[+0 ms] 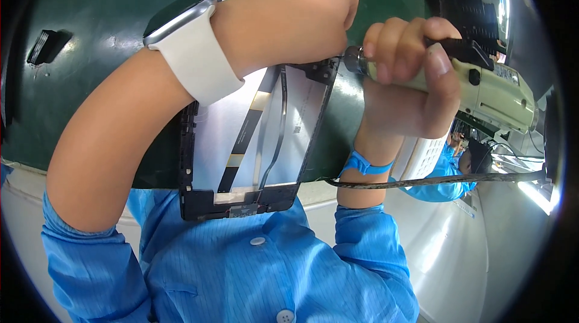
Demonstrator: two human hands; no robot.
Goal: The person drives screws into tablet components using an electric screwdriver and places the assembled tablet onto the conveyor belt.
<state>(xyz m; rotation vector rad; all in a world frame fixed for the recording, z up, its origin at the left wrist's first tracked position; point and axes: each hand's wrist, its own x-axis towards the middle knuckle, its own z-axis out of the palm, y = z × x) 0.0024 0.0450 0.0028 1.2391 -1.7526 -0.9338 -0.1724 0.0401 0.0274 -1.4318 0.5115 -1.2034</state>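
My right hand (410,46) is wrapped around a pale green electric screwdriver (497,100), thumb and fingers closed about its front half — the black lever (467,53) lies along the body just beside the fingers. Ahead of that grip, the metal nose points left to the upper right corner of an opened tablet (307,109); on my feed I can't tell whether the bit touches it. Left of the nose, my left hand (292,12) arches over the tablet's upper part with knuckles up and fingers bent under, so I cannot tell whether it grasps anything. Its wrist bears a smartwatch (181,17) on a white band. Below and left of the right grip, the tablet shows a black frame and silvery backing crossed by a black ribbon cable (242,136) and a thin dark wire (282,118). Under the grip, a blue wrist strap (368,166) circles my right wrist, a dark cord (422,182) passing just below. Farther left, beyond the watch, a small black piece (43,47) lies on the green bench (96,3) — and well off to the right of the forearm sits a blue-clad co-worker (439,189).
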